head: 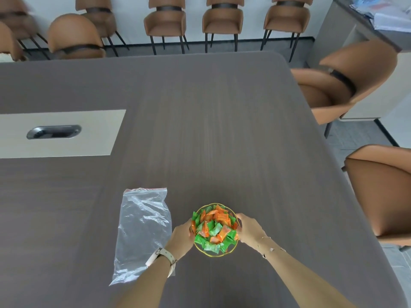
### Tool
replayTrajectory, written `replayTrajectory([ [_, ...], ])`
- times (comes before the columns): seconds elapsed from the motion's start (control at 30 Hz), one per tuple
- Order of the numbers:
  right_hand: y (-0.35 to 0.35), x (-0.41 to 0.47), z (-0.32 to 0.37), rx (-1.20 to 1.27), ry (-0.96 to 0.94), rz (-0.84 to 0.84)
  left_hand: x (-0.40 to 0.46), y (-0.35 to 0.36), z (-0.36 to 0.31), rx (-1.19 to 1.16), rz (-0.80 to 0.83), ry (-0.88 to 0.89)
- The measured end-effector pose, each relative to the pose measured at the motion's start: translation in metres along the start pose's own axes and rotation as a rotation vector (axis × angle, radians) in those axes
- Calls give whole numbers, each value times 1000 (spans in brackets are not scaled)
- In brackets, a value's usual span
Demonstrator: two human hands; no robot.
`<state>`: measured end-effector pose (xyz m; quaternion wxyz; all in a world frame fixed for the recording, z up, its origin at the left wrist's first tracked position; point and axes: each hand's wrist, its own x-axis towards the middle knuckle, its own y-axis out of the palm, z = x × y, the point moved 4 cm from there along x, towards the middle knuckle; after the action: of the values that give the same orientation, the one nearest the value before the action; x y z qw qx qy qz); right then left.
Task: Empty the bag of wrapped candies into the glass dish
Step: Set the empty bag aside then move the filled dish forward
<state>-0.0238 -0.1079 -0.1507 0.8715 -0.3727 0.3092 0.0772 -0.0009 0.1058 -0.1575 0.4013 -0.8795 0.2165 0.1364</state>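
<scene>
Head view: both hands, left hand (181,237) and right hand (249,231), cup the full dish (219,254), flat bag (142,232) beside the left; next, likely letting go.

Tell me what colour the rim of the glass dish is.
Gold: a thin gold line edges the glass dish, seen best in the head view, near side.

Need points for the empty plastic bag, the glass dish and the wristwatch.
plastic bag (144,227): head view, middle of the flat clear film.
glass dish (214,255): head view, gold rim at the near edge.
wristwatch (160,256): head view, pale strap on the left wrist.
</scene>
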Motion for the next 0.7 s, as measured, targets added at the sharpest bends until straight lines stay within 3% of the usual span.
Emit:
replayTrajectory([
  [0.33, -99, 37, 45, -70, -80, 35, 51, -48, -57, -84, -124, -26],
  [0.7, -211, 185, 92, -30, -158, 5, 228, -119, -123, -33, -143, 24],
])
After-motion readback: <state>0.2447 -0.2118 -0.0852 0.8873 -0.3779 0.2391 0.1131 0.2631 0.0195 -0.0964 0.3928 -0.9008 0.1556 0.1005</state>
